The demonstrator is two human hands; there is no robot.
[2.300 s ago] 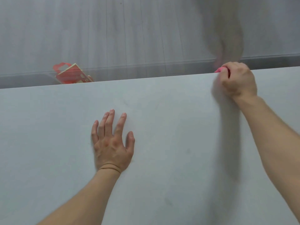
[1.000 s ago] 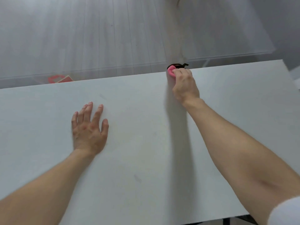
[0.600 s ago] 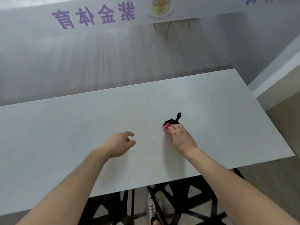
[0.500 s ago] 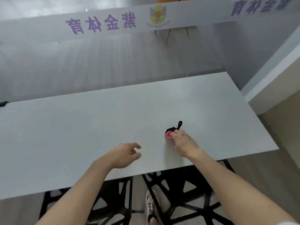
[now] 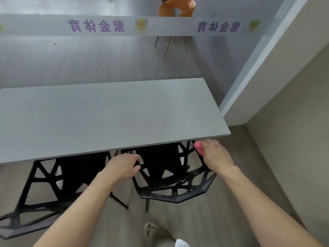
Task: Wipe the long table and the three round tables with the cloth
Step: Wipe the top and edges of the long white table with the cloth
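Note:
The long grey table (image 5: 106, 114) stretches across the view, its near edge in front of me and its right end close to a wall. My right hand (image 5: 215, 155) hangs just off the table's near right corner and grips a bunched pink cloth (image 5: 199, 147). My left hand (image 5: 122, 165) is in the air below the table's near edge, fingers loosely curled, holding nothing. No round table is in view.
Two black open-frame chairs (image 5: 170, 175) stand tucked under the table's near side, right below my hands. A beige wall (image 5: 284, 122) closes in on the right. Behind a glass partition with purple lettering stands an orange chair (image 5: 176, 8). My shoe (image 5: 151, 232) is on the floor.
Both hands have come back off the tabletop toward me. The right hand carried the pink cloth past the near edge, and the left hand lifted from lying flat. The view pulled back from the table.

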